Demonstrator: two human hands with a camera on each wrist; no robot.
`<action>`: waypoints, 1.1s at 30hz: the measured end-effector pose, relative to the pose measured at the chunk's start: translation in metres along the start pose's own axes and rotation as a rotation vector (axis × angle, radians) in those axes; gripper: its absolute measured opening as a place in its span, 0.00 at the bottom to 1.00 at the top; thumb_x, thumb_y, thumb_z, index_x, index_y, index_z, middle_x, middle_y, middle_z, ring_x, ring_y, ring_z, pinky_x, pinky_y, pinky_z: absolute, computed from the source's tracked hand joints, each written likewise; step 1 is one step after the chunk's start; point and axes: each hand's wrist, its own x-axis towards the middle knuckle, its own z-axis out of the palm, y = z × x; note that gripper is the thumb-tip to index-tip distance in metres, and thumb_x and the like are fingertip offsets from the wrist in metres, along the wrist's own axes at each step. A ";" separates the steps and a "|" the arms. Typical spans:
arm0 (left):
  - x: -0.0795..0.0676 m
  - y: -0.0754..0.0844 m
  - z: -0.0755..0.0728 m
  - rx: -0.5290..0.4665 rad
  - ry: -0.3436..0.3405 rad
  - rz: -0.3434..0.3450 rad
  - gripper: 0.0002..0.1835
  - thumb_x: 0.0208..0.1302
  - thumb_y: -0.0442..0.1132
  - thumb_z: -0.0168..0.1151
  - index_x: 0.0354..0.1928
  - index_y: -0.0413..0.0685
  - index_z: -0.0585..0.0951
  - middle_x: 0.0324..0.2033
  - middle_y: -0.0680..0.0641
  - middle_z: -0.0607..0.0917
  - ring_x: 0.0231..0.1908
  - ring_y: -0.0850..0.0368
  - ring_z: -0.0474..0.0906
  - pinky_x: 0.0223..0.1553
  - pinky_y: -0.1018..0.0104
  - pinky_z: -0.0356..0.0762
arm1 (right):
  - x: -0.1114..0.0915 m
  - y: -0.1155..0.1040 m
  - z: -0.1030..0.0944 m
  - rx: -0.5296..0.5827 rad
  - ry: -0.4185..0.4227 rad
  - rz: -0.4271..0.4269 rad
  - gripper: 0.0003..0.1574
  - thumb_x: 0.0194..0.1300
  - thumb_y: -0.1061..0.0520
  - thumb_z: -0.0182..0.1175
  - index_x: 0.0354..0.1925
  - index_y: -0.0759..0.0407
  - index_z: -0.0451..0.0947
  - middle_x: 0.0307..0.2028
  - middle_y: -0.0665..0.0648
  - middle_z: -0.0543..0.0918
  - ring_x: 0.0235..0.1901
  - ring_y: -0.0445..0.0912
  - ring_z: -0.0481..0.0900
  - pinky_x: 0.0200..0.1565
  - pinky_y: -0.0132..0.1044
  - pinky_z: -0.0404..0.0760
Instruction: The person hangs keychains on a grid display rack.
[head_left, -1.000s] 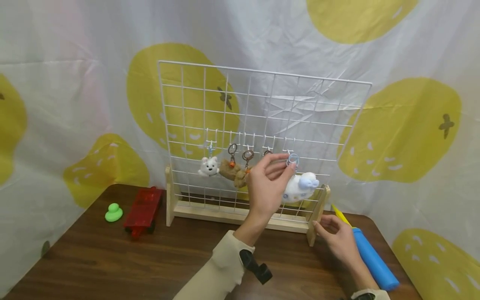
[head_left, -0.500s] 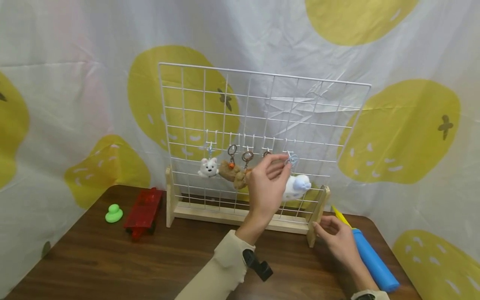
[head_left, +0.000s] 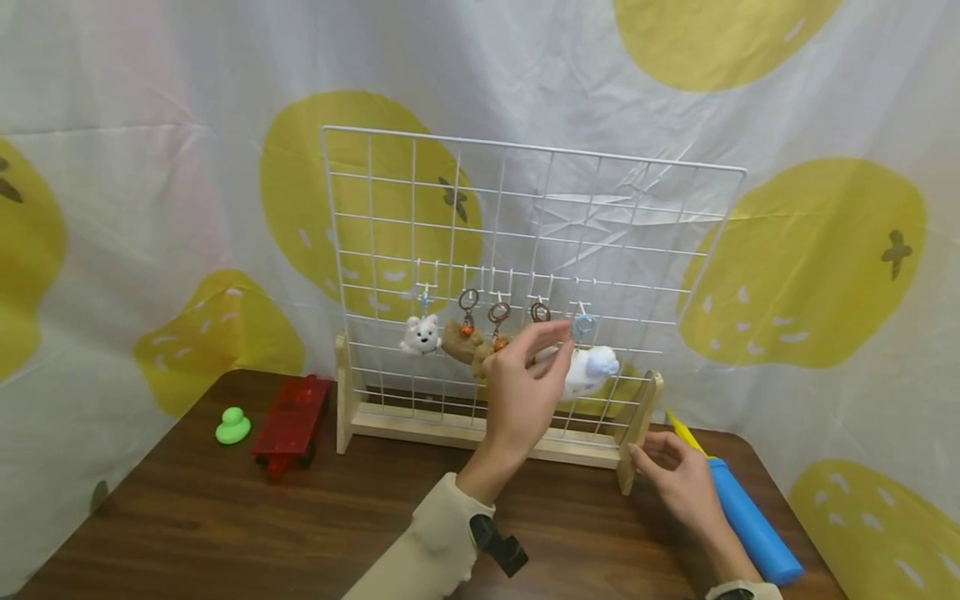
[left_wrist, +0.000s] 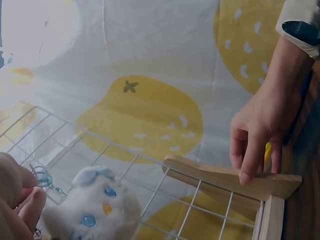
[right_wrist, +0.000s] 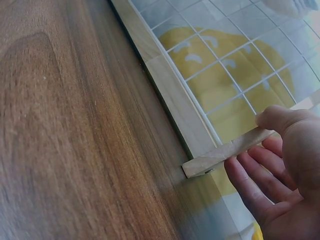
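A white plush keychain [head_left: 588,371] with blue ears hangs by its light-blue ring [head_left: 585,327] from a hook on the white wire grid rack [head_left: 637,204]. Just left of that ring is my left hand [head_left: 525,392], its thumb and fingertips slightly parted. The left wrist view has the plush toy's face [left_wrist: 100,205] beside those fingers. My right hand [head_left: 678,475] grips the rack's right wooden foot [head_left: 637,433], thumb on one side and fingers on the other, as the right wrist view confirms. A white bear keychain [head_left: 422,335] and brown plush keychains [head_left: 461,337] hang further left, partly behind my left hand.
On the brown table [head_left: 247,533], a red toy car [head_left: 292,423] and a green duck-shaped toy [head_left: 233,426] lie left of the rack. A blue tube with a yellow tip [head_left: 753,521] lies beside my right hand. A fruit-patterned curtain [head_left: 525,58] hangs behind.
My left hand brought the white plush keychain leftward to the hook, then drew its fingertips off the ring, which now hangs there. The right hand stays on the rack's foot.
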 end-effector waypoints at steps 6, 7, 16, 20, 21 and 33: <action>-0.014 -0.008 -0.021 0.000 0.005 0.060 0.13 0.70 0.36 0.75 0.51 0.37 0.87 0.49 0.38 0.92 0.50 0.46 0.93 0.53 0.67 0.90 | -0.001 -0.002 -0.002 -0.019 -0.020 0.003 0.28 0.74 0.49 0.72 0.61 0.68 0.82 0.55 0.69 0.89 0.42 0.28 0.86 0.42 0.31 0.91; -0.016 -0.010 -0.025 0.013 0.001 0.077 0.13 0.70 0.37 0.75 0.50 0.37 0.87 0.48 0.38 0.92 0.49 0.47 0.93 0.52 0.66 0.90 | -0.001 -0.002 -0.002 -0.023 -0.017 0.002 0.28 0.74 0.49 0.72 0.61 0.68 0.82 0.55 0.69 0.89 0.42 0.27 0.86 0.42 0.31 0.91; -0.023 -0.029 -0.078 0.116 -0.032 0.202 0.09 0.73 0.37 0.73 0.48 0.41 0.88 0.45 0.43 0.94 0.45 0.51 0.94 0.49 0.63 0.92 | -0.001 -0.006 -0.001 -0.041 -0.018 0.007 0.27 0.75 0.50 0.72 0.60 0.68 0.82 0.55 0.69 0.89 0.41 0.28 0.86 0.43 0.35 0.93; -0.023 -0.029 -0.114 0.247 -0.011 0.266 0.06 0.72 0.37 0.73 0.47 0.46 0.89 0.43 0.47 0.94 0.39 0.54 0.93 0.42 0.60 0.93 | 0.000 -0.006 0.003 -0.019 -0.024 -0.006 0.26 0.75 0.51 0.71 0.59 0.69 0.81 0.55 0.71 0.89 0.42 0.28 0.86 0.42 0.33 0.92; -0.023 -0.029 -0.124 0.294 0.005 0.293 0.06 0.71 0.37 0.74 0.46 0.47 0.89 0.42 0.48 0.94 0.38 0.55 0.92 0.41 0.60 0.93 | 0.000 -0.007 0.004 -0.016 -0.029 -0.011 0.25 0.75 0.52 0.71 0.59 0.69 0.81 0.55 0.71 0.89 0.42 0.28 0.86 0.42 0.33 0.92; -0.022 -0.057 -0.265 0.729 0.178 0.238 0.13 0.67 0.42 0.76 0.51 0.46 0.89 0.41 0.43 0.91 0.41 0.46 0.87 0.43 0.64 0.81 | -0.001 -0.036 -0.012 -0.220 0.100 -0.202 0.28 0.74 0.50 0.72 0.65 0.62 0.80 0.60 0.64 0.88 0.54 0.40 0.89 0.55 0.28 0.87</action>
